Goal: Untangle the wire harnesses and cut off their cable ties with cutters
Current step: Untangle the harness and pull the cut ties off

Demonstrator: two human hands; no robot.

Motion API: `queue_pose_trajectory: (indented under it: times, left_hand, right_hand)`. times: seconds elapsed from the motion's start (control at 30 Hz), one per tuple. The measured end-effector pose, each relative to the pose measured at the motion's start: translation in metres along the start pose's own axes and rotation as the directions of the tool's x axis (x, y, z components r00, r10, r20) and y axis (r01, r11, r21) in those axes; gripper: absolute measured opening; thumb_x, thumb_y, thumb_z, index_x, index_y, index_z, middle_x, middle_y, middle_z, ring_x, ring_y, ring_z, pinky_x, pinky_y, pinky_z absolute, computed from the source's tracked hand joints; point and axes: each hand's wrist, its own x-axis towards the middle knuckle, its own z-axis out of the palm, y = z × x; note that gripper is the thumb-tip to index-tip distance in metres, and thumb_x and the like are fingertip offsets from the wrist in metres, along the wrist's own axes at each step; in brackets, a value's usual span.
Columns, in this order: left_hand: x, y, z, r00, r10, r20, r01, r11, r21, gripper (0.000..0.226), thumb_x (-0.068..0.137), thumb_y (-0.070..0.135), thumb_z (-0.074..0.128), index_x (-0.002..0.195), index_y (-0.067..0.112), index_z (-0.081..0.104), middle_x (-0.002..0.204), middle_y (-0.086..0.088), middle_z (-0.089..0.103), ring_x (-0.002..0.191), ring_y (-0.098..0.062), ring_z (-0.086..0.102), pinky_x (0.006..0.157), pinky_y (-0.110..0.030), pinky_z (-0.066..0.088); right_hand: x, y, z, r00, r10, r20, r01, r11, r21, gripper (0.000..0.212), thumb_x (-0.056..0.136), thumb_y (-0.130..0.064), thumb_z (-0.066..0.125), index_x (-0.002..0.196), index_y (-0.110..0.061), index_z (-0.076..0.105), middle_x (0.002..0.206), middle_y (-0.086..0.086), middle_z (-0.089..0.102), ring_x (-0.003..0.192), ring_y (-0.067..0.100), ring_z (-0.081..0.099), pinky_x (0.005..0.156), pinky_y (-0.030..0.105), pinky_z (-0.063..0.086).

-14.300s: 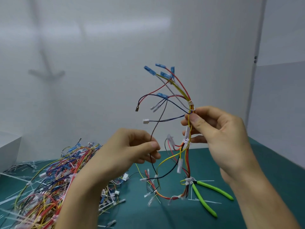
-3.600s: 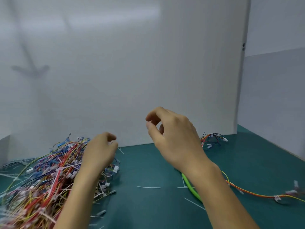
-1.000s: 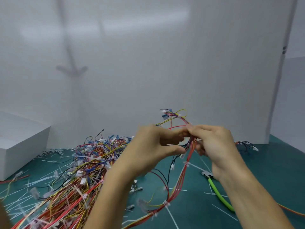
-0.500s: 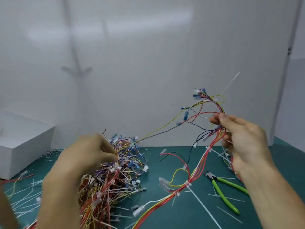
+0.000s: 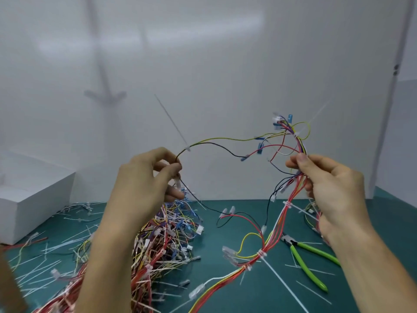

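Green-handled cutters on a teal mat; red, yellow (some black) wires.

Cutters lie right of the wire pile on the mat.

Smooth, glossy plastic insulation on wire harness centre-right; same on pile of harnesses lower left. Translucent whitish plastic for cable ties, slightly shiny; clear plastic connector housings; blue plastic sleeves. Glossy lime plastic grips on cutters lower right, dark dull metal at the head. Matt teal mat, smooth-looking. Semi-gloss white wall panel with soft reflections; matt white box far left, material unclear.
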Motion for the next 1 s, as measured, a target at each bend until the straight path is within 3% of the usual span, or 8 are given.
queue_pose_trajectory:
  times: [0.1, 0.27, 0.37, 0.53, 0.63, 0.7, 0.8, 1.0]
  left_hand:
    - [0.002, -0.005, 0.001, 0.993, -0.089, 0.083, 0.086, 0.996, 0.036, 0.02, 0.1, 0.013, 0.053, 0.083, 0.021, 0.059, 0.071, -0.009, 0.072, 0.053, -0.028, 0.071, 0.056, -0.039, 0.06]
    - [0.002, -0.011, -0.002, 0.994, -0.077, 0.078, 0.025, 0.852, 0.524, 0.019, 0.097, 0.03, 0.058, 0.078, 0.031, 0.057, 0.088, 0.008, 0.069, 0.086, -0.024, 0.063, 0.08, -0.037, 0.051]
    - [-0.001, -0.007, -0.002, 0.994, -0.096, 0.049, 0.049, 0.808, 0.587, 0.02, 0.098, 0.033, 0.053, 0.08, 0.03, 0.06, 0.091, 0.001, 0.068, 0.084, -0.026, 0.06, 0.078, -0.038, 0.05]
    - [-0.01, 0.008, -0.008, 0.99, 0.102, -0.103, -0.003, 0.726, 0.687, 0.046, 0.098, 0.055, 0.039, 0.073, 0.023, 0.06, 0.07, 0.006, 0.067, 0.077, -0.026, 0.064, 0.082, -0.041, 0.045]
    - [-0.016, 0.016, -0.01, 0.97, 0.235, -0.056, -0.097, 0.595, 0.798, 0.026, 0.096, 0.051, 0.048, 0.088, 0.036, 0.067, 0.099, 0.012, 0.064, 0.104, -0.023, 0.052, 0.088, -0.04, 0.021]
    - [-0.015, 0.018, -0.011, 0.97, 0.243, -0.002, -0.154, 0.621, 0.769, 0.019, 0.097, 0.045, 0.05, 0.094, 0.041, 0.069, 0.104, 0.014, 0.062, 0.101, -0.019, 0.051, 0.086, -0.038, 0.026]
    - [-0.012, 0.017, -0.003, 0.974, 0.227, 0.006, -0.194, 0.816, 0.545, 0.021, 0.095, 0.048, 0.048, 0.093, 0.04, 0.068, 0.079, 0.017, 0.068, 0.073, -0.013, 0.063, 0.066, -0.033, 0.047]
    - [-0.012, 0.014, 0.033, 0.954, 0.282, 0.104, -0.295, 0.946, 0.138, 0.02, 0.098, 0.045, 0.045, 0.1, 0.041, 0.065, 0.072, 0.02, 0.071, 0.036, -0.014, 0.06, 0.051, -0.027, 0.047]
  right_hand:
    - [-0.001, 0.0, 0.001, 1.0, -0.019, 0.011, 0.02, 1.0, -0.013, 0.013, 0.094, -0.014, 0.065, 0.097, -0.005, 0.074, 0.085, 0.003, 0.075, 0.048, -0.008, 0.053, 0.05, 0.003, 0.039]
    - [-0.001, -0.001, 0.002, 0.999, -0.046, 0.003, 0.046, 0.999, -0.011, 0.012, 0.093, -0.014, 0.066, 0.095, -0.007, 0.074, 0.084, 0.002, 0.075, 0.048, -0.008, 0.054, 0.051, 0.003, 0.039]
    - [-0.001, -0.001, 0.002, 0.997, -0.07, -0.009, 0.07, 0.997, -0.01, 0.01, 0.093, -0.014, 0.066, 0.094, -0.009, 0.074, 0.083, 0.0, 0.075, 0.05, -0.009, 0.055, 0.052, 0.003, 0.041]
    - [0.003, -0.001, -0.001, 0.993, -0.095, -0.065, 0.096, 0.995, 0.013, 0.008, 0.093, -0.015, 0.067, 0.089, -0.014, 0.073, 0.084, 0.0, 0.074, 0.05, -0.008, 0.055, 0.052, 0.004, 0.04]
    - [0.005, 0.0, -0.004, 0.991, -0.107, -0.083, 0.108, 0.994, 0.013, 0.009, 0.093, -0.015, 0.067, 0.086, -0.016, 0.072, 0.083, -0.001, 0.073, 0.05, -0.009, 0.055, 0.052, 0.004, 0.04]
    - [0.006, 0.001, -0.005, 0.99, -0.109, -0.085, 0.11, 0.994, 0.009, 0.008, 0.093, -0.015, 0.067, 0.087, -0.015, 0.073, 0.081, -0.002, 0.074, 0.05, -0.009, 0.055, 0.051, 0.004, 0.04]
    - [0.008, 0.002, -0.006, 0.989, -0.115, -0.096, 0.117, 0.993, 0.018, 0.008, 0.092, -0.014, 0.067, 0.087, -0.016, 0.073, 0.072, -0.009, 0.074, 0.052, -0.009, 0.057, 0.052, 0.004, 0.041]
    - [0.01, 0.004, -0.008, 0.981, -0.167, -0.099, 0.166, 0.986, -0.013, 0.018, 0.092, -0.016, 0.069, 0.077, -0.027, 0.07, 0.069, -0.019, 0.073, 0.063, -0.009, 0.064, 0.056, 0.005, 0.043]
